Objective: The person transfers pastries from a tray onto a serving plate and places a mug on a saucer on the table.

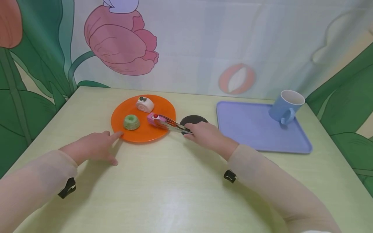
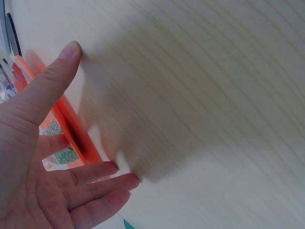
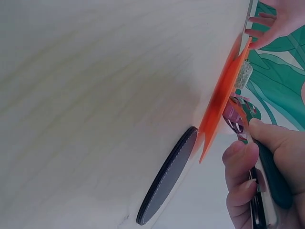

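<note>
My right hand (image 1: 205,134) grips a pair of metal tongs (image 1: 175,127) with dark handles. The tips of the tongs are at a pink cake (image 1: 152,119) topped with a red berry, on an orange plate (image 1: 145,135); whether they pinch it I cannot tell. A green ring-shaped cake (image 1: 131,122) and a white cake roll (image 1: 144,104) also sit on the plate. My left hand (image 1: 97,145) is at the plate's near left rim, its index fingertip touching the edge. In the left wrist view its other fingers are spread and hold nothing.
A round black coaster (image 3: 167,179) lies just right of the plate, partly under my right hand in the head view. Farther right, a lavender tray (image 1: 247,129) bears a blue mug (image 1: 284,106) at its far right corner. A flower-printed curtain (image 1: 189,48) hangs behind the table.
</note>
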Demonstrator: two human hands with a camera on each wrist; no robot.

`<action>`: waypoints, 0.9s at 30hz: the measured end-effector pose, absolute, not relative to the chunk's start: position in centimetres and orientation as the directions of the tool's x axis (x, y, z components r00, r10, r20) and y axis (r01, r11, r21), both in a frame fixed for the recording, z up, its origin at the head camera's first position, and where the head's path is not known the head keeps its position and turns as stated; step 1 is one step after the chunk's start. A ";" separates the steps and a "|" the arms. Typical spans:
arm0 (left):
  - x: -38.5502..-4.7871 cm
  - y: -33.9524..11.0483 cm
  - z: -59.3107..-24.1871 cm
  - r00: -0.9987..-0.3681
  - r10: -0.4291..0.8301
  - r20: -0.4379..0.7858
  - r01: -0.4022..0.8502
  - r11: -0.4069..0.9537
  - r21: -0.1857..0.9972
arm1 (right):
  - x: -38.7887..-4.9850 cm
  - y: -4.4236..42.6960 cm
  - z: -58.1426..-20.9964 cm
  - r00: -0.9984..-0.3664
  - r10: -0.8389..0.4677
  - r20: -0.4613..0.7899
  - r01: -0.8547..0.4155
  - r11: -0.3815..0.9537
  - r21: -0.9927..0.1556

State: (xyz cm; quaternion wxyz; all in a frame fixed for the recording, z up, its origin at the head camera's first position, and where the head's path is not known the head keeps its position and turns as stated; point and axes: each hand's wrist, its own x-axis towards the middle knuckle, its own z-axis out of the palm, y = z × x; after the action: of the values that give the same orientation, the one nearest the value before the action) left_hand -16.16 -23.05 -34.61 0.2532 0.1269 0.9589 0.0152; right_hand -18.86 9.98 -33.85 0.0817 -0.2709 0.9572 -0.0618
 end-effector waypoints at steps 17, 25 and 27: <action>-16.3 -23.1 -34.7 -0.838 0.259 -0.480 0.252 0.964 0.080 | -19.8 8.5 -34.2 -0.845 -0.519 -0.128 -0.509 0.855 -0.101; -16.2 -22.9 -34.6 -0.838 0.247 -0.487 0.239 0.968 0.081 | -19.8 7.8 -34.2 -0.850 -0.500 -0.167 -0.493 0.866 -0.083; -16.1 -22.9 -34.5 -0.837 0.246 -0.489 0.236 0.968 0.084 | -19.9 7.7 -34.2 -0.852 -0.495 -0.169 -0.489 0.869 -0.081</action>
State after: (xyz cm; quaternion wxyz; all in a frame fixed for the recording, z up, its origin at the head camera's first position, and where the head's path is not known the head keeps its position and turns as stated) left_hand -16.13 -22.89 -34.54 0.2564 0.1259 0.9583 0.0099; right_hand -19.87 7.66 -34.24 0.0927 -0.2558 0.9621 -0.0175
